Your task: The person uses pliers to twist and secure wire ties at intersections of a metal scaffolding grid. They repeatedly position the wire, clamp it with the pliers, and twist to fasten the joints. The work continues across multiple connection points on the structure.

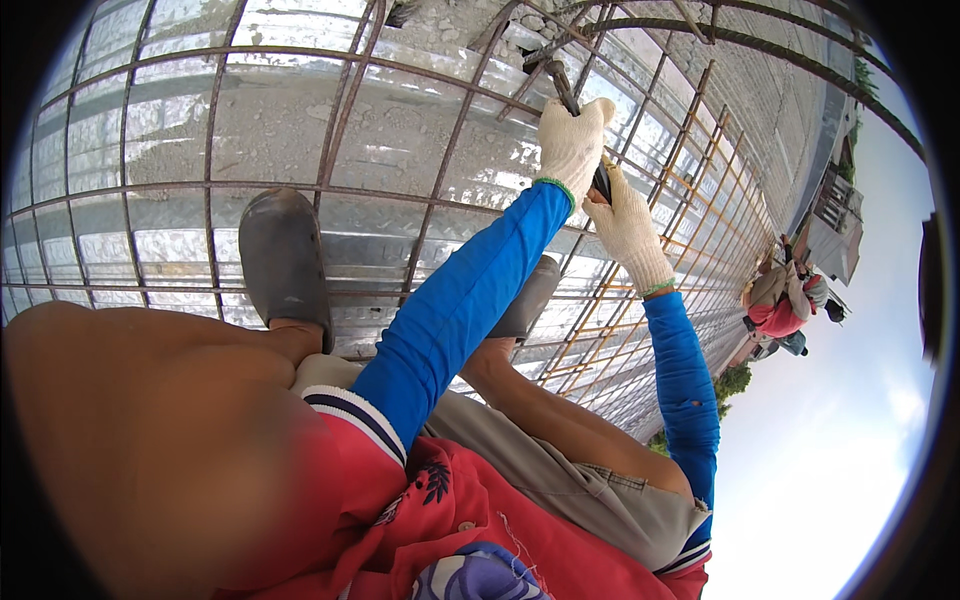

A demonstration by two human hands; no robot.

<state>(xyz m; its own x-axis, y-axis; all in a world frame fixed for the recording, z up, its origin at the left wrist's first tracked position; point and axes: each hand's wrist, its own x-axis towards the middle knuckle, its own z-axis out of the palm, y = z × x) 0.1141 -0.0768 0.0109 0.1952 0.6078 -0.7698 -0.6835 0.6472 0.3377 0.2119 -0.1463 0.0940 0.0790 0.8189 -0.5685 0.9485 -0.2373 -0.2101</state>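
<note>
My left hand (574,143), in a cream knitted glove with a green cuff edge, is closed around a dark metal hand tool (562,86). The tool's narrow worn end points up among the rusty bars; most of its body is hidden by the glove, so its exact kind is unclear. Just below and to the right, my right hand (630,225), gloved alike, has its fingers closed at a black handle part (601,182). That part seems to belong to the same tool. Both hands are close to the steel rebar grid (455,140).
Under the grid lies ribbed metal decking (370,255) with grey debris (275,120) on it. My shoes (284,255) stand among the bars. Thick bent bars (760,45) arch across the upper right. Other people (785,300) are farther off at the right, near a building (835,225).
</note>
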